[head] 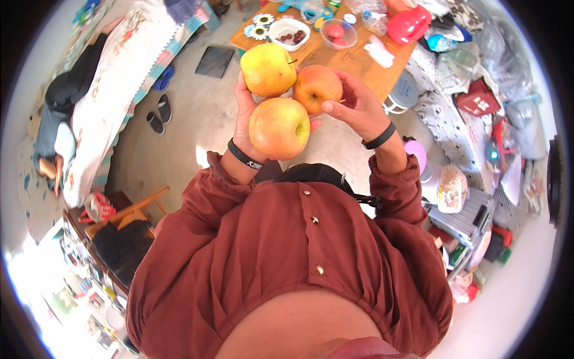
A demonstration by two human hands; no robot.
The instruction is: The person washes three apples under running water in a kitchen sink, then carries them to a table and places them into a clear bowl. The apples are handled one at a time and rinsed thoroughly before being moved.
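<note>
Three apples are held close together in front of my body, touching or nearly touching. My left hand [246,116] supports a yellow apple [267,69] at the upper left and a larger yellow-pink apple [280,129] below it; the palm is mostly hidden under the fruit. My right hand [358,105] grips an orange-red apple [317,89] at the right, its thumb on the near side and its fingers behind. Dark bands circle both wrists.
Ahead stands a wooden table [323,65] with a white bowl [289,33] of dark fruit, a clear plastic bowl [338,34] holding red items and a red pitcher [409,24]. A person [67,103] lies on a bed at left. Slippers [160,114] lie on the floor.
</note>
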